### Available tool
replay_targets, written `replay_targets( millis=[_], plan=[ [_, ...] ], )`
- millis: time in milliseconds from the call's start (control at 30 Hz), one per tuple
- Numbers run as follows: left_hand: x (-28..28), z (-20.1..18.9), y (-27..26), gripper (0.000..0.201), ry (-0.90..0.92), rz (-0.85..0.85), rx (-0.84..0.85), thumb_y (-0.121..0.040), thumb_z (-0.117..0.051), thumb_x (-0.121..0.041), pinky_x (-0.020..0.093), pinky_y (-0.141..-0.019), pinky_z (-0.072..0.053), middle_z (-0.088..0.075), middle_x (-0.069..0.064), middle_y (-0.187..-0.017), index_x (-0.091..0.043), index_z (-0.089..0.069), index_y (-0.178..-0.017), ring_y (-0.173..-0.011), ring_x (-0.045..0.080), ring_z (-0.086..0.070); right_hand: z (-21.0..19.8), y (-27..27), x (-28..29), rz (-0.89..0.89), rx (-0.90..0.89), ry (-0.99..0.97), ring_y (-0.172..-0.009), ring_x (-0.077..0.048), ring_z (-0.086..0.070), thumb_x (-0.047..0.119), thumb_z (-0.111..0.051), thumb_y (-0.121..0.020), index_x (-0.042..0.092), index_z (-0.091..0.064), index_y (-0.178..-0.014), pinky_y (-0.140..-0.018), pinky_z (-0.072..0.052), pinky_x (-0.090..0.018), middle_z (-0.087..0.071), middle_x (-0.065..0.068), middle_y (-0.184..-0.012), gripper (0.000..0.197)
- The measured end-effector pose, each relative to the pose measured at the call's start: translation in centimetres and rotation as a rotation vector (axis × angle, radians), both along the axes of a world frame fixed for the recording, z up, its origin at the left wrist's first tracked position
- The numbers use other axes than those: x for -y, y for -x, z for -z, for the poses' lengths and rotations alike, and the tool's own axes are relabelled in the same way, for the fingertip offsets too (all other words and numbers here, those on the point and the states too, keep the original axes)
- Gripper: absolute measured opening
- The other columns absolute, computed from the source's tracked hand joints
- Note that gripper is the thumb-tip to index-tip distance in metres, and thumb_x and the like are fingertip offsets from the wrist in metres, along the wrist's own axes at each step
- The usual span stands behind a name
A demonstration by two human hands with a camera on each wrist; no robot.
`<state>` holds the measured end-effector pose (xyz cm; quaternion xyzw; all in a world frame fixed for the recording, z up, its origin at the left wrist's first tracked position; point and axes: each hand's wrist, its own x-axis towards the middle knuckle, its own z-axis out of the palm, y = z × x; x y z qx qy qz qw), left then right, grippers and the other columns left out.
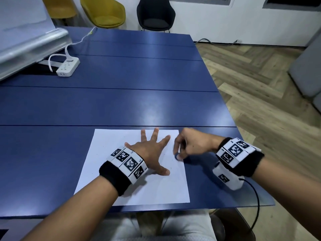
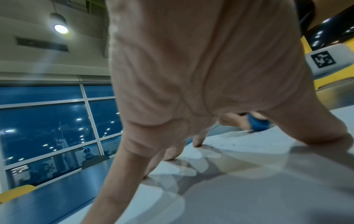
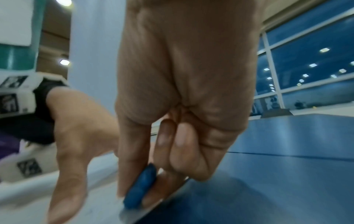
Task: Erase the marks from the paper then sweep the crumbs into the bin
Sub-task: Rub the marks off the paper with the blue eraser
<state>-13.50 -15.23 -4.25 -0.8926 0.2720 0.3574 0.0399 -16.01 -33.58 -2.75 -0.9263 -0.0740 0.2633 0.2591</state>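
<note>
My left hand (image 1: 149, 151), fingers splayed, pinned the thin, floppy paper (image 1: 104, 171); my right hand (image 1: 189, 145) pinched a small blue eraser (image 1: 176, 156) at its right edge.

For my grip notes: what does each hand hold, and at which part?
Right hand pinches a blue eraser by its flat sides. Left hand holds nothing, pressing the paper.

1. Table (image 1: 121, 105): smooth blue top, semi-glossy, throws back the ceiling lights.
2. Paper (image 1: 107, 162): plain matt white sheet.
3. Eraser (image 3: 140, 189): blue, dull, rubbery-looking.
4. Floor (image 1: 260, 84), right of frame: wood-look herringbone.
5. Power strip (image 1: 68, 67), upper left: white glossy plastic.
</note>
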Motion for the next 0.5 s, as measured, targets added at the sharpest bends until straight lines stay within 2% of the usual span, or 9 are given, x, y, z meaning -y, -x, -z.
replay_targets(
  millis=[67, 167, 267, 400, 433, 500],
  plan=[
    [-0.1, 0.0, -0.1, 0.123, 0.003, -0.004, 0.000, -0.071, -0.073, -0.069, 0.083, -0.101, -0.016, 0.039, -0.010, -0.155, -0.049, 0.020, -0.149, -0.146, 0.035, 0.029, -0.2, -0.3, 0.1, -0.008, -0.053, 0.003, -0.057, -0.007, -0.056, 0.019, -0.084, -0.069, 0.016, -0.075, -0.080, -0.063, -0.046, -0.024, -0.066, 0.002, -0.064, 0.014],
    [-0.1, -0.1, -0.2, 0.123, 0.006, -0.004, -0.007, -0.072, -0.073, -0.069, 0.084, -0.100, -0.016, 0.039, -0.009, -0.156, -0.049, 0.021, -0.149, -0.146, 0.035, 0.029, -0.2, -2.2, 0.9, 0.133, 0.082, -0.032, -0.058, -0.012, -0.055, 0.021, -0.087, -0.067, 0.015, -0.073, -0.076, -0.063, -0.046, -0.027, -0.064, -0.003, -0.064, 0.017],
    [0.0, -0.1, -0.2, 0.123, -0.001, -0.001, -0.011, -0.072, -0.073, -0.069, 0.083, -0.100, -0.016, 0.040, -0.009, -0.155, -0.049, 0.021, -0.149, -0.146, 0.035, 0.030, 0.3, -2.3, 1.2, 0.215, 0.154, -0.081, -0.059, -0.013, -0.058, 0.018, -0.086, -0.068, 0.012, -0.073, -0.072, -0.065, -0.052, -0.032, -0.070, -0.010, -0.069, 0.015],
    [-0.1, 0.2, -0.2, 0.124, 0.008, -0.004, -0.004, -0.072, -0.074, -0.069, 0.084, -0.099, -0.015, 0.040, -0.009, -0.155, -0.049, 0.021, -0.149, -0.145, 0.034, 0.031, 0.5, 0.3, 0.6, 0.018, -0.076, -0.101, -0.070, -0.024, -0.068, 0.011, -0.084, -0.068, 0.012, -0.071, -0.067, -0.072, -0.056, -0.039, -0.075, -0.012, -0.078, 0.013],
    [-0.1, 0.2, -0.2, 0.124, 0.008, -0.004, -0.003, -0.072, -0.074, -0.068, 0.084, -0.099, -0.015, 0.040, -0.009, -0.155, -0.049, 0.021, -0.149, -0.145, 0.034, 0.031, 0.4, 0.4, 0.5, 0.001, -0.089, -0.095, -0.070, -0.023, -0.068, 0.012, -0.084, -0.069, 0.012, -0.072, -0.068, -0.072, -0.056, -0.039, -0.075, -0.012, -0.078, 0.012],
    [0.0, 0.1, -0.2, 0.124, 0.007, -0.006, -0.013, -0.072, -0.073, -0.069, 0.084, -0.099, -0.014, 0.041, -0.009, -0.155, -0.049, 0.021, -0.149, -0.145, 0.034, 0.031, 0.4, -0.2, 0.9, 0.082, -0.003, -0.086, -0.061, -0.012, -0.062, 0.014, -0.084, -0.069, 0.011, -0.073, -0.070, -0.066, -0.052, -0.033, -0.073, -0.008, -0.071, 0.012]
  ],
)
